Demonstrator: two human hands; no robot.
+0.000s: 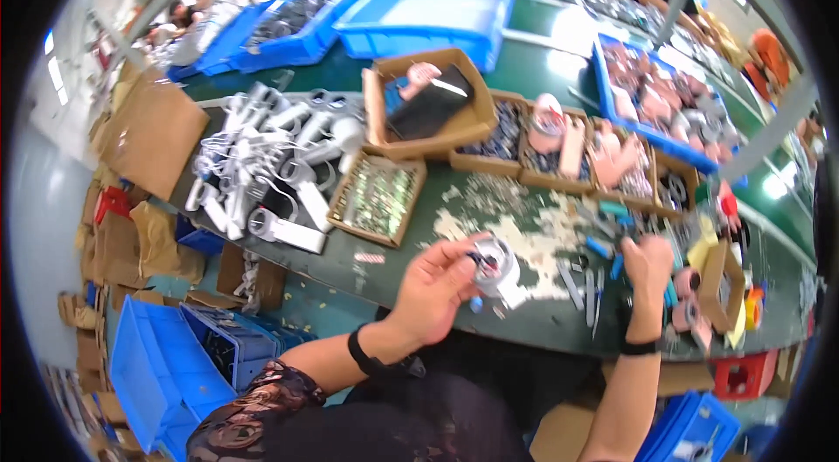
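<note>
My left hand (433,294) is closed on a white round plastic housing (505,277), tilted so its open end shows. Small dark and reddish parts, perhaps wires, sit inside that end. To the right, my right hand (648,263) is closed above the bench among the tools; what its fingers hold, if anything, cannot be made out. Close to its fingers lie a blue handle (599,247) and another blue handle (617,267). Slim metal tools, among them tweezers (592,296), lie on the bench between my two hands.
White corded housings (293,134) are piled at left, beside a cardboard tray of small metal parts (377,200). Further back stand a cardboard box (476,132), parts boxes (559,178) and blue bins (498,16). Pink parts (686,315) lie at right. Other people sit across the bench.
</note>
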